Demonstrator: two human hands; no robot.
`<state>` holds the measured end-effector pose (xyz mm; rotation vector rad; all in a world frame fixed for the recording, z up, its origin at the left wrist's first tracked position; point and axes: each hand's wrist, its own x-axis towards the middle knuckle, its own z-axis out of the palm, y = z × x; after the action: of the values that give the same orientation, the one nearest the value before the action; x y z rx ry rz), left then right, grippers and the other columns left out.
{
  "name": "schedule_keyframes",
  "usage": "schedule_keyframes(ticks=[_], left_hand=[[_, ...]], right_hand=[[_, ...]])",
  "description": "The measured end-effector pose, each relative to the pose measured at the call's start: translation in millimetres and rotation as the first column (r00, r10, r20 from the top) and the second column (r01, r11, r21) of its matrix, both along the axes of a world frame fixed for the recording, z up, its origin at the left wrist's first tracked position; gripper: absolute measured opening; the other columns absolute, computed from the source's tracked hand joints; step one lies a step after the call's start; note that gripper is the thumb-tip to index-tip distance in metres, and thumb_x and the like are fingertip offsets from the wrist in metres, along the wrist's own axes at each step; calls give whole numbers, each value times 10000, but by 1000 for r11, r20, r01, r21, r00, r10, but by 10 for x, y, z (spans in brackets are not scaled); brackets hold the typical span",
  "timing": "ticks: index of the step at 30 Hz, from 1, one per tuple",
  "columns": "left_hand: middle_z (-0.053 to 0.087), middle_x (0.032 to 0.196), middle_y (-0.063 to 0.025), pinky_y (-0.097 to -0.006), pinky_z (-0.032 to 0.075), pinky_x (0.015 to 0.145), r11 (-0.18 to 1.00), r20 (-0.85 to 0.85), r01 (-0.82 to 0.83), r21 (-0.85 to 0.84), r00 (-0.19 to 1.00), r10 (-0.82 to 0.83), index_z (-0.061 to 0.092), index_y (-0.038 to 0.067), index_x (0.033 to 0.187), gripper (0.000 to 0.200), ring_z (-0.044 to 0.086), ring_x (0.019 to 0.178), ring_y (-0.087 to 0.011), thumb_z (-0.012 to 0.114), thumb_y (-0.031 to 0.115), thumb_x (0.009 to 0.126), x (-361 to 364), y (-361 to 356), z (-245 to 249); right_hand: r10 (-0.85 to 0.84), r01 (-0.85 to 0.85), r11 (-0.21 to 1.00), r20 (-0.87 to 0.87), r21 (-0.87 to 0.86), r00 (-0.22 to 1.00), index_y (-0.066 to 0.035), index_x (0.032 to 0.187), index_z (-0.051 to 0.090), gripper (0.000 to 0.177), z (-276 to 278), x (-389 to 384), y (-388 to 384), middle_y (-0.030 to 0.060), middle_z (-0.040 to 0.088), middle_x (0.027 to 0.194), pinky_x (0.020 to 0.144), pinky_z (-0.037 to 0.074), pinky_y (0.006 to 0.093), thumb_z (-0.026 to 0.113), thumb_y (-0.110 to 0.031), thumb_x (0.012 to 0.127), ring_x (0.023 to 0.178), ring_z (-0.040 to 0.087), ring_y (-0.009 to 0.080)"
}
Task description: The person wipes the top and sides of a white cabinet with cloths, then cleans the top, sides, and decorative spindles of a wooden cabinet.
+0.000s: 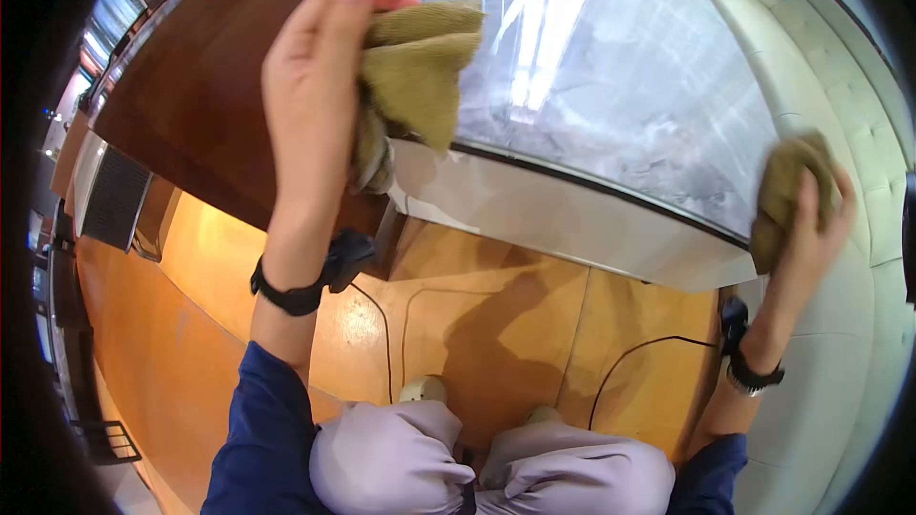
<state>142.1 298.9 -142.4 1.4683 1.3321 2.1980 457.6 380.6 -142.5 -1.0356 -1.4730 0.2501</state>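
My left hand [320, 67] grips a folded olive-green cloth [420, 67] at the upper left, near the corner where dark wood meets a marble-patterned tabletop [611, 86]. Part of the cloth hangs down past the table's near edge. On the right, my right hand [816, 224] has its fingers round a second olive-brown cloth [787, 186], slightly blurred, by the tabletop's right corner and the pale sofa. Both wrists wear black bands with small devices.
A dark wooden surface [210, 67] spans the upper left. A cream tufted sofa [840, 86] curves along the right. Thin black cables hang from both wrist devices above the wooden floor [515, 324]. A grey box-like unit [114, 195] stands at the left.
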Motion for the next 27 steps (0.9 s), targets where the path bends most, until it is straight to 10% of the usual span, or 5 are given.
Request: schedule_keyframes(ticks=[2,4,6,19,27], left_hand=[[628,854,-62,-226,447,713,1000,-147,13,-16,989,-16,614,-2,916,225,583,794,-116,500,192,902,8,286,-5],[626,887,-58,-247,438,757,997,-321,3,-82,947,-29,615,16,928,193,579,840,-136,520,178,885,69,553,-125],[612,929,-65,-275,429,807,984,-465,-37,-176,884,-50,613,34,946,167,566,893,-167,528,153,865,139,758,-290],[562,1013,-118,-373,436,781,986,-899,-164,-30,435,45,599,55,960,272,548,885,-299,622,236,758,306,743,-680],[579,1001,-100,-310,452,778,913,-854,-400,79,445,269,599,46,990,215,578,880,-233,610,127,791,-140,385,-808]], right_hand=[[130,-171,980,321,104,938,-36,1148,473,391,20,-125,306,96,583,950,775,459,312,600,-203,818,851,575,211],[255,-148,960,523,-238,814,-76,1166,491,402,9,-401,294,181,567,991,767,452,353,582,-237,809,900,566,295],[378,-316,921,712,-226,592,-43,1113,544,389,-194,-616,427,198,559,997,800,441,398,595,-270,801,919,552,340],[126,-298,951,779,82,615,-65,1116,538,354,-579,-849,356,164,553,996,766,425,395,559,-279,834,880,543,331],[86,-240,967,771,88,631,-55,1156,519,308,-683,-843,288,136,540,1053,812,421,348,498,-162,868,938,544,314]])
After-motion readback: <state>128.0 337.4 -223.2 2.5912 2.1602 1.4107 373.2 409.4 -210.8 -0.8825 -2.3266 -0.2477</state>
